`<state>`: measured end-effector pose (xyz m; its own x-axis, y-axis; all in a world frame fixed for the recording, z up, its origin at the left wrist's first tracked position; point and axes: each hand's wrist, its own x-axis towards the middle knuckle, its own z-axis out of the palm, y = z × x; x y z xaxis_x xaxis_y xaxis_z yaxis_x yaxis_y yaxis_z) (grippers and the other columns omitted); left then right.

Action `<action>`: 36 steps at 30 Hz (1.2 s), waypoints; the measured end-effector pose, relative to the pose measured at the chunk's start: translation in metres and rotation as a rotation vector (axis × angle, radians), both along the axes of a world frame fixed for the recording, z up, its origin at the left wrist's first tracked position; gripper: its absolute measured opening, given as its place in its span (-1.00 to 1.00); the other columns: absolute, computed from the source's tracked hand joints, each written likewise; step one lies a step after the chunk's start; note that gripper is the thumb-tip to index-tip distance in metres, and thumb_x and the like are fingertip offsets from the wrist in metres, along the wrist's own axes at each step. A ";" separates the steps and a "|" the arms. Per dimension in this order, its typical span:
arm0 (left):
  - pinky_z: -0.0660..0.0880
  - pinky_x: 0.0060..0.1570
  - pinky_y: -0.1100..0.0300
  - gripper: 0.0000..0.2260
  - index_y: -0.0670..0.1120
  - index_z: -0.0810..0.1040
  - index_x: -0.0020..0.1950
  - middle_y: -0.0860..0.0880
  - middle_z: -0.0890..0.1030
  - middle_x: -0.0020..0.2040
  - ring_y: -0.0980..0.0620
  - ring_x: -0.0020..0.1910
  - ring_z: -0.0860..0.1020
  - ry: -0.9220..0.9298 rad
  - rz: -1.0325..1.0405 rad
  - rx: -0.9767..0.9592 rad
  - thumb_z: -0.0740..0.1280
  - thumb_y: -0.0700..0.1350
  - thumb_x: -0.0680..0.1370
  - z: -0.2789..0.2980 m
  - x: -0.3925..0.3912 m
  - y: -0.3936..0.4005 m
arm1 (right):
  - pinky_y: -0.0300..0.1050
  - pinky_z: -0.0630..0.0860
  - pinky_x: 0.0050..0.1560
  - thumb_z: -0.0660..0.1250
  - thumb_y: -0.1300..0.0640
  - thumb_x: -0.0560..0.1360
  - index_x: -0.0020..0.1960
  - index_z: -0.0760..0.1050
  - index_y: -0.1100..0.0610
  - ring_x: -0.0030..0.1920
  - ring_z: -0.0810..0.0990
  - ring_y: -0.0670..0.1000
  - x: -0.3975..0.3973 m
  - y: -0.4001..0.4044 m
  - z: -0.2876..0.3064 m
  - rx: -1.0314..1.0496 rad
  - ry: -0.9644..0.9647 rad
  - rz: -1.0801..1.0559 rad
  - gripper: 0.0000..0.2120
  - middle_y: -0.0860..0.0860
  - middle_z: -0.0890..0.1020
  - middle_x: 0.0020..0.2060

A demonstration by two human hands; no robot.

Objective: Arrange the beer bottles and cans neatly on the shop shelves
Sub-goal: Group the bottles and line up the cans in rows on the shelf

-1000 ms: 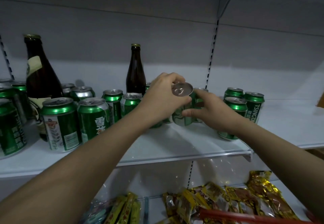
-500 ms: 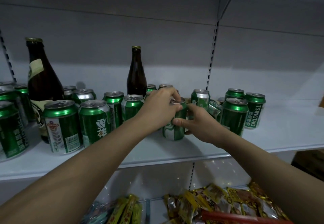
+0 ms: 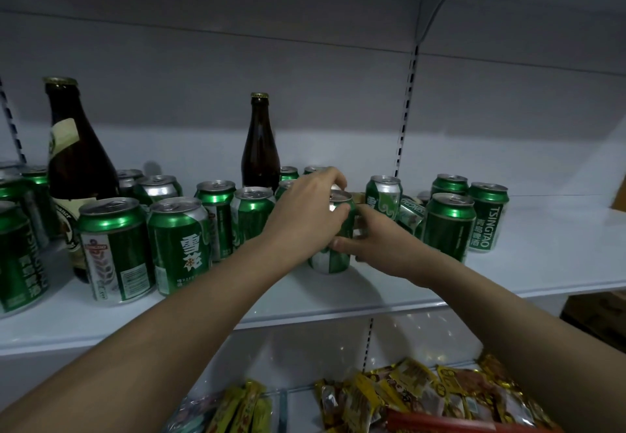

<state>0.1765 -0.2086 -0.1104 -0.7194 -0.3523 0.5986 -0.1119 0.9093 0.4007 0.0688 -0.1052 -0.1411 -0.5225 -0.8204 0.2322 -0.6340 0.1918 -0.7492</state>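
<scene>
Step in hand: placing 1 green can [image 3: 330,258] upright at the shelf [image 3: 338,300] front, centre; left hand [image 3: 305,219] grips its top, right hand [image 3: 379,246] grips its side. Next move, in my judgement: release and align it with its neighbours. Count: 2 bottles [image 3: 260,151], roughly 18 cans visible, 1 tipped [image 3: 411,213].
</scene>
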 end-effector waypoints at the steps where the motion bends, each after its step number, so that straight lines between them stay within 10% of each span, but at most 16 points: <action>1: 0.44 0.11 0.12 -0.75 -0.03 0.50 0.22 0.02 0.57 0.18 0.04 0.14 0.49 0.039 -0.010 -0.011 0.35 -0.10 0.55 0.001 0.000 0.002 | -0.22 0.50 -0.02 0.42 0.07 0.52 0.44 0.31 0.08 0.09 0.56 -0.06 0.000 0.004 0.005 -0.014 0.029 -0.015 -0.45 -0.05 0.54 0.15; 11: 0.37 0.07 0.29 -0.77 0.00 0.52 0.23 0.10 0.57 0.19 0.18 0.14 0.47 0.152 -0.194 0.099 0.33 -0.11 0.58 0.011 -0.018 0.046 | 0.07 0.65 0.01 0.34 0.14 0.56 0.18 0.54 0.04 -0.06 0.67 -0.02 -0.027 0.055 0.072 -0.332 0.231 -0.300 -0.80 -0.07 0.64 -0.05; 17: 0.49 0.19 0.10 -0.72 -0.04 0.52 0.28 0.02 0.59 0.20 0.05 0.16 0.53 0.080 -0.218 0.191 0.32 -0.18 0.57 0.001 -0.052 0.057 | -0.13 0.53 -0.11 0.32 0.13 0.58 0.08 0.59 0.12 -0.05 0.62 -0.01 -0.060 0.082 0.085 -0.216 0.232 -0.438 -0.86 -0.03 0.64 -0.06; 29: 0.51 0.21 -0.01 -0.64 -0.02 0.51 0.35 -0.04 0.57 0.28 -0.06 0.16 0.57 0.005 -0.149 0.325 0.35 -0.22 0.56 -0.045 -0.130 0.056 | 0.02 0.60 -0.05 0.12 -0.09 0.67 0.31 0.46 0.17 0.12 0.63 0.17 -0.128 0.080 0.058 0.146 -0.460 -0.342 -0.60 0.20 0.62 0.19; 36: 0.43 0.33 0.02 -0.58 -0.05 0.52 0.37 -0.03 0.52 0.34 -0.02 0.27 0.49 -0.024 -0.258 0.363 0.28 -0.34 0.55 -0.072 -0.144 0.047 | 0.20 0.42 0.35 0.09 -0.17 0.65 0.20 0.57 0.13 0.20 0.60 0.17 -0.147 0.074 0.030 0.019 -0.773 -0.282 -0.55 0.19 0.64 0.20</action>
<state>0.0330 -0.1619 -0.1824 -0.8232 -0.3442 0.4515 0.0869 0.7096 0.6993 -0.0777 -0.0316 -0.1107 -0.7164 -0.6345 -0.2903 0.1337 0.2835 -0.9496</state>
